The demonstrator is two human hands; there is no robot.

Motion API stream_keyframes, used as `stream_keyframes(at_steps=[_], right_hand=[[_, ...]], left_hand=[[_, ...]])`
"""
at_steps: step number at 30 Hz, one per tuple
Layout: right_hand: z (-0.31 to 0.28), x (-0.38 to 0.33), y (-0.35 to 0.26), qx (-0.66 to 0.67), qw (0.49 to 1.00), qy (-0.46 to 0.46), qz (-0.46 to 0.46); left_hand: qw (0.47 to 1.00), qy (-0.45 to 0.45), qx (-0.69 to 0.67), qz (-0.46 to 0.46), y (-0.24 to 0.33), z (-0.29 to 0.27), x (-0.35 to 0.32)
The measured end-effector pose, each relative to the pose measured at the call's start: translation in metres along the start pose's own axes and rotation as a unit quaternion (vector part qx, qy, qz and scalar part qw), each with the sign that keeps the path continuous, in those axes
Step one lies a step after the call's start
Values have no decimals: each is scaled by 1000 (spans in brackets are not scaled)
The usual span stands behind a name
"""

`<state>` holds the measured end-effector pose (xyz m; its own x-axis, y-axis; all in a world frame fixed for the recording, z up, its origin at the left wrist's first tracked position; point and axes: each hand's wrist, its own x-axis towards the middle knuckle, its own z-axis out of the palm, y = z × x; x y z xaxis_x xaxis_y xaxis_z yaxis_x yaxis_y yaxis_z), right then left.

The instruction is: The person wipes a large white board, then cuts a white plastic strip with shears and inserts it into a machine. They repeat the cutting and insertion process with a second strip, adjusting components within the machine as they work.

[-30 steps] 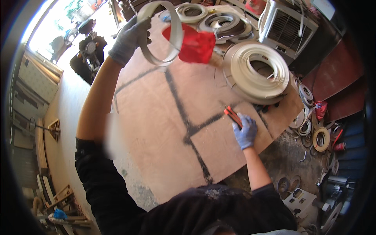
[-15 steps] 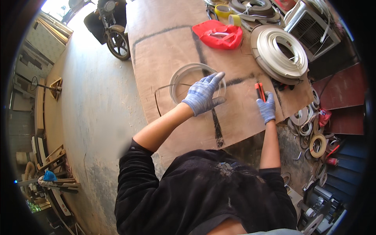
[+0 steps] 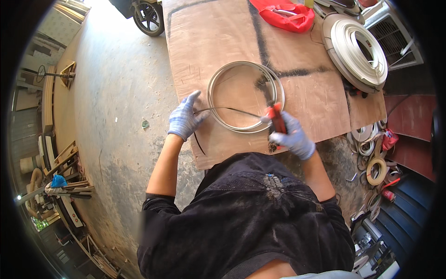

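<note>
A coil of thin pale strip [image 3: 210, 88] lies in a loose ring on the brown work board [image 3: 311, 100]. Across its lower part runs a thin dark strip [image 3: 234, 109], bent near the coil's left side, with its short end pointing toward me. My left hand [image 3: 185, 118], in a blue-grey knit glove, has thumb and fingers round the strip at this bend. In my gloved right hand [image 3: 297, 139] is a pair of red-handled pliers [image 3: 277, 120], somewhat blurred. The head of the pliers is at the strip's right end; whether the jaws grip it I cannot tell.
A large roll of white edging strip [image 3: 357, 53] lies at the board's far right, past a red bag [image 3: 288, 16]. More strip rolls [image 3: 375, 171] lie on the floor at right. A motorcycle wheel [image 3: 148, 18] stands beyond the board's left edge.
My left hand has moved left, from over the coil onto the dark strip. My right hand has brought the pliers leftward to the strip's other end. The view has shifted toward me.
</note>
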<state>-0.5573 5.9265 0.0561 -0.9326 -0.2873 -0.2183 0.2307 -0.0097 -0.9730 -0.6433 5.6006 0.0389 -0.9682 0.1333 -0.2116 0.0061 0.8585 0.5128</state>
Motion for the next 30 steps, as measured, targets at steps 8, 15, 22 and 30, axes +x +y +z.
stream_keyframes(at_steps=[8, 15, 22, 30], right_hand=[[-5, 16, 16, -381, 924, 5, -27], [-65, 31, 33, -367, 913, 150, -97], [-133, 28, 44, -232, 953, 188, -44], [-131, 33, 45, -174, 961, 211, -48]], left_hand=[[927, 168, -327, 67, -9, -65, 49], [959, 190, -203, 50, 51, -74, 198], [915, 208, -28, 343, 93, 3, 144], [911, 12, 16, 411, 100, 58, 77]])
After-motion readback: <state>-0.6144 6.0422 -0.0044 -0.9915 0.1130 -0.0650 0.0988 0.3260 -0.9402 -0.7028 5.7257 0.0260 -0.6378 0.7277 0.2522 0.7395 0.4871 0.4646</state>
